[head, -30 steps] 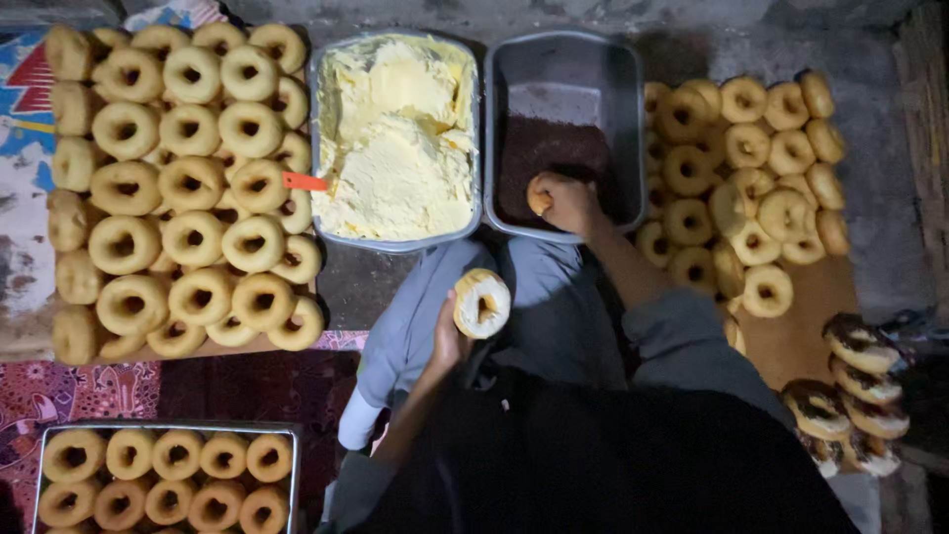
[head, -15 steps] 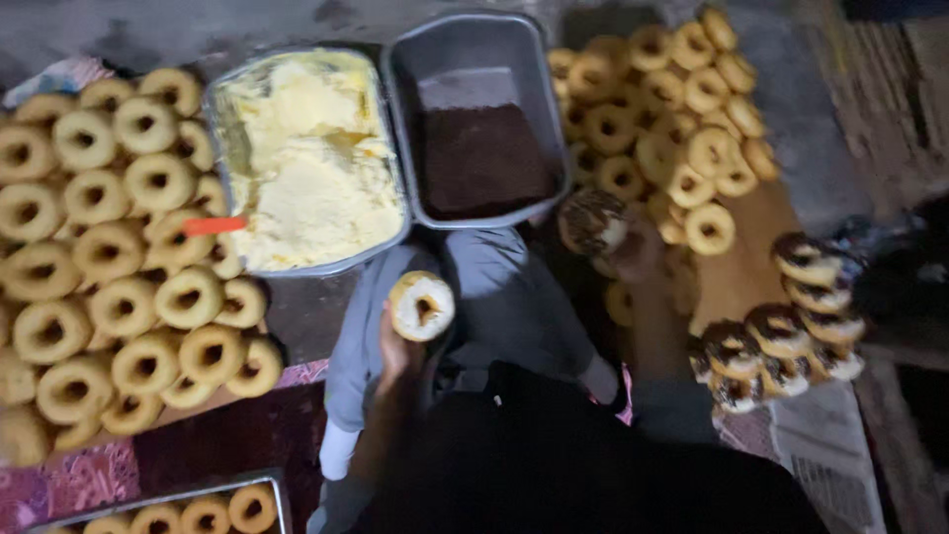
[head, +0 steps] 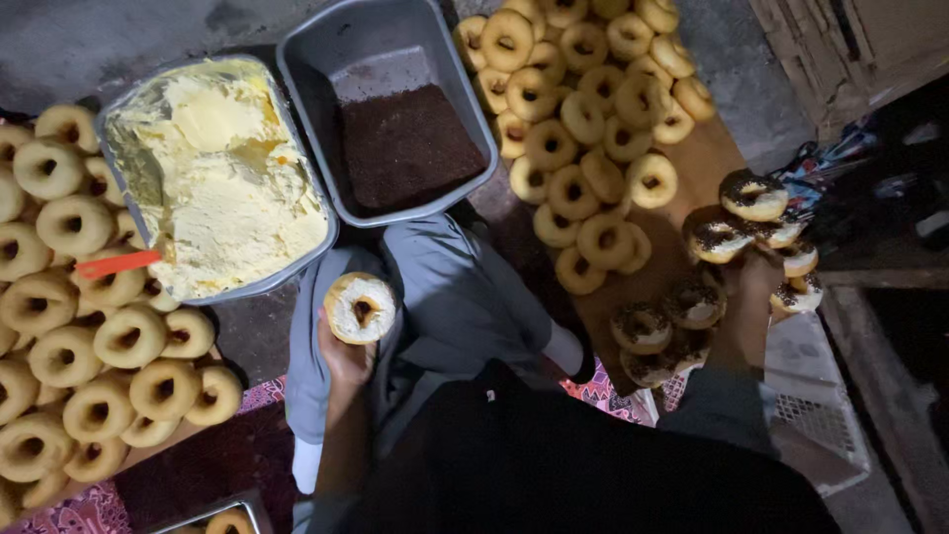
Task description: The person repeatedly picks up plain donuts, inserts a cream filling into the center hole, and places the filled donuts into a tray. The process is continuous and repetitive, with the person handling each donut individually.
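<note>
The left hand (head: 346, 358) holds a cream-covered doughnut (head: 360, 308) just below the cream tray (head: 297, 148). Well right of that tray, the right hand (head: 756, 277) grips a sprinkled doughnut (head: 718, 237) among the sprinkled pile (head: 682, 316).

Cut off by the left edge: heap of plain golden ring doughnuts (head: 74, 326). Hidden among dark-sprinkled doughnuts (head: 736, 237): right hand (head: 756, 272) fingertips, grip unreadable.

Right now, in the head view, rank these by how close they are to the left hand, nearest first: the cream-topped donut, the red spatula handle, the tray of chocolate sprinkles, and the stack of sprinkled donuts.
1. Cream-topped donut, in the left hand.
2. Tray of chocolate sprinkles, up ahead.
3. Red spatula handle, far left, barely farther; almost a tie with the tray.
4. Stack of sprinkled donuts, far right, by the right hand.
</note>
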